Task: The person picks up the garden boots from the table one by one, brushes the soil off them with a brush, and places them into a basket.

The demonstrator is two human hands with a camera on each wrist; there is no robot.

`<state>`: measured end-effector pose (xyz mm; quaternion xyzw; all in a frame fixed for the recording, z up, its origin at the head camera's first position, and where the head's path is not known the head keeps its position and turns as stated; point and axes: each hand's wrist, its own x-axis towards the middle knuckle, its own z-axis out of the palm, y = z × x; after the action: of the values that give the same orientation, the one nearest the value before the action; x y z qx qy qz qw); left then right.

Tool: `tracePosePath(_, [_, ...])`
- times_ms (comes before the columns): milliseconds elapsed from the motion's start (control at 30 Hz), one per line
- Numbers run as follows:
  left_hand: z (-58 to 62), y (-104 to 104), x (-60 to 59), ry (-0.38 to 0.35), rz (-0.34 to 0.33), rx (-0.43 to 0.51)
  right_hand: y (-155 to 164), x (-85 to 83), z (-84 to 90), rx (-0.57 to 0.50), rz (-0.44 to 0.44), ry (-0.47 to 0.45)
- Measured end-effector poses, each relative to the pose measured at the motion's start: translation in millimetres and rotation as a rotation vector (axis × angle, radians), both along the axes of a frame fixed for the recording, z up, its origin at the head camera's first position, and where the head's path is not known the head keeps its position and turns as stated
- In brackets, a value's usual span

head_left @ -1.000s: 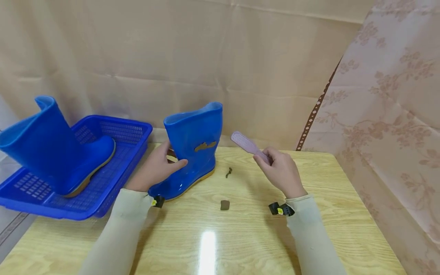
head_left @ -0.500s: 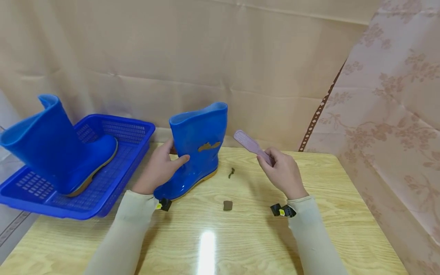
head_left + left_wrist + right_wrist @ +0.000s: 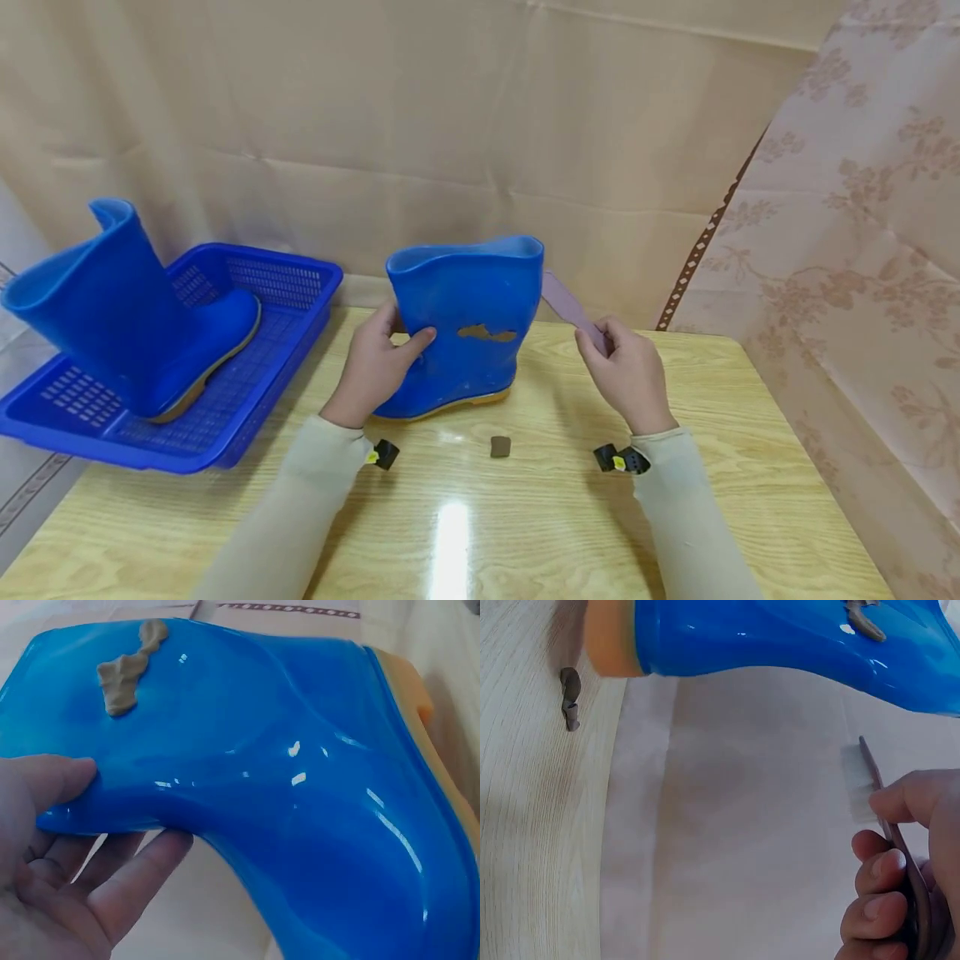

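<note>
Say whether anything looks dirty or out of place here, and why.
A raised, mud-like brown patch sits on the blue boot in the left hand, odd against its plain blue. A brown square and a twisted brown scrap lie on the table, like stray dirt.

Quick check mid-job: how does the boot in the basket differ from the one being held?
The held boot carries a brown smear on its shaft; the basket boot shows none on the side in view. The held boot is in the left grip; the basket boot sits unheld in the basket. In the head view, the held boot's toe points left, the basket boot's right. Both are blue with yellowish soles.
</note>
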<state>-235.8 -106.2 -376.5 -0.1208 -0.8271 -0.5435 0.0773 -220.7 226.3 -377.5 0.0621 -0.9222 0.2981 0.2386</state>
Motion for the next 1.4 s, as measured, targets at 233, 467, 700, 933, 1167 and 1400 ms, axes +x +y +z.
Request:
tracePosePath(233, [-3.7,8,-0.6,-0.044,-0.068,-0.047,-1,0.1,0.8,-0.026,-0.042,0.018])
tracePosePath(467, [-7.7,-4,-7.8,-0.133,-0.243,-0.108,-1,-0.3,-1.3,-0.023,-0.042,0.000])
tracePosePath(700, [-10.8,2,-8.6,-0.066,-0.190,-0.174,-1,-1.6,-2.1,-0.038,-0.078,0.003])
tracePosePath(933, [-10.1,9,-4.8,-0.058,0.001,-0.131,-1,0.2,-0.8,-0.138,-0.115,0.106])
tracePosePath(1167, [-10.0,11,-4.3,-0.114,-0.007,-0.151,-2,-0.9,-0.7,-0.273,0.033,0.380])
tracePosePath(1400, [-9.8,8,-6.0,-0.124,-0.029,-0.182,-7,1.6,-2.4,-0.140,0.175,0.355])
